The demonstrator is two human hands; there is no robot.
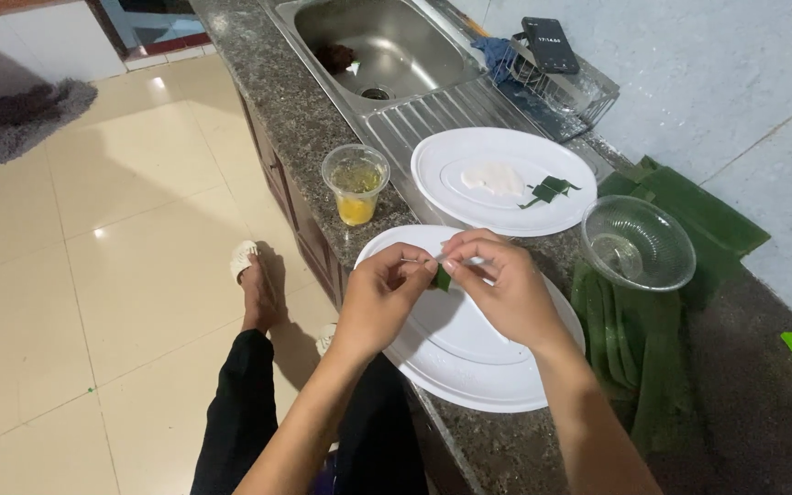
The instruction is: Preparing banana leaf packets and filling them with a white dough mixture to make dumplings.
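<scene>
My left hand (385, 291) and my right hand (499, 286) meet above a white oval plate (469, 367) at the counter's front edge. Between their fingertips they pinch a small folded piece of green leaf (442, 278). A thin pale stick seems to run through it, too small to be sure. Behind it lies a second white oval plate (469, 151) with a white lump (493, 178) and a folded green leaf piece (550, 190) on it.
A plastic cup (356, 183) with yellow liquid stands near the counter's edge. A clear glass bowl (637, 244) rests on green banana leaves (634, 357) at the right. A steel sink (379, 46) and a wire rack with a dark phone (550, 44) are at the back.
</scene>
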